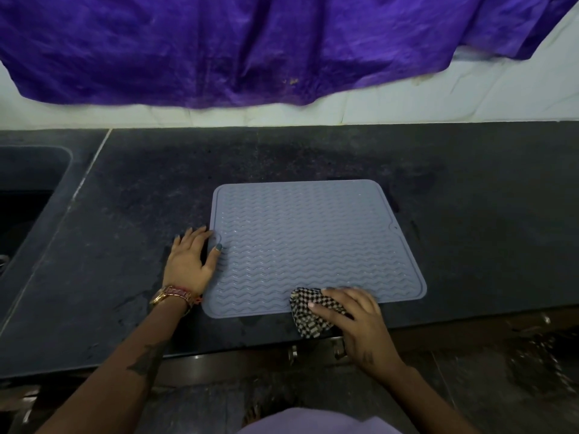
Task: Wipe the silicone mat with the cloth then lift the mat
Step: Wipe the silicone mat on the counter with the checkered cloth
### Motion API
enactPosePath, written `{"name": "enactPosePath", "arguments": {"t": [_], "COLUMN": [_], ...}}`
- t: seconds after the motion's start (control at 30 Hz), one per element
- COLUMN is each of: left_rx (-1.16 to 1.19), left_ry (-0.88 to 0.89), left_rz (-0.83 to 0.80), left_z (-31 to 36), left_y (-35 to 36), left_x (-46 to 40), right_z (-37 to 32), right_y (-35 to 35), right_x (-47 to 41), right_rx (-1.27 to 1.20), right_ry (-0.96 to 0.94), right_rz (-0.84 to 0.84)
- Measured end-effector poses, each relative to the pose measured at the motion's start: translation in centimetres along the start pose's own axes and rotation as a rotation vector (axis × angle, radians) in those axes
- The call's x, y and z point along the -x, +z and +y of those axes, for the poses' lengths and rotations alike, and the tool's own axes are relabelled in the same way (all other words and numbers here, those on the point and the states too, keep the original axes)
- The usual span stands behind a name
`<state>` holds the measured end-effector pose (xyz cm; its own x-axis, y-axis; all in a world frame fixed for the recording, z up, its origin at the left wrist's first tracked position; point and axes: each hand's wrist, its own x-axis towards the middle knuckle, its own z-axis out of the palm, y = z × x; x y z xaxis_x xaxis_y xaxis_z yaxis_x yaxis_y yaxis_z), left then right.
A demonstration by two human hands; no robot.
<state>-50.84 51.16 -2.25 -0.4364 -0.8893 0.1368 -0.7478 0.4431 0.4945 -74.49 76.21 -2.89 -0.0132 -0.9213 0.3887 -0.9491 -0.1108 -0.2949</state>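
A grey silicone mat (310, 239) with a wavy ribbed surface lies flat on the dark counter, near its front edge. My left hand (191, 260) rests at the mat's left edge, thumb on top of the mat and fingers spread on the counter beside it. My right hand (351, 314) presses a black-and-white checked cloth (305, 313) onto the mat's front edge; part of the cloth hangs past the mat toward the counter's rim.
The dark stone counter (470, 214) runs left to right, with a sink basin (28, 189) at the far left. A purple sheet (250, 48) hangs over the white tiled wall behind. Below the counter's front edge are metal cabinet handles (313, 349).
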Motion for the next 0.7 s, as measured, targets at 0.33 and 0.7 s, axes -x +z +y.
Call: {"name": "enactPosePath", "arguments": {"t": [0.33,0.7], "left_rx": [-0.014,-0.016], "left_ry": [-0.003,-0.015], "left_rz": [0.0,0.005], "left_z": [-0.1,-0.2], "left_y": [0.1,0.1], "left_x": [0.0,-0.2], "right_z": [2.4,5.2], "right_y": [-1.0,-1.5], "right_x": [-1.5,-5.5], "right_rx": [-0.043,-0.053], "right_ry": [0.095,0.086], "right_rz": [0.034,0.041]}}
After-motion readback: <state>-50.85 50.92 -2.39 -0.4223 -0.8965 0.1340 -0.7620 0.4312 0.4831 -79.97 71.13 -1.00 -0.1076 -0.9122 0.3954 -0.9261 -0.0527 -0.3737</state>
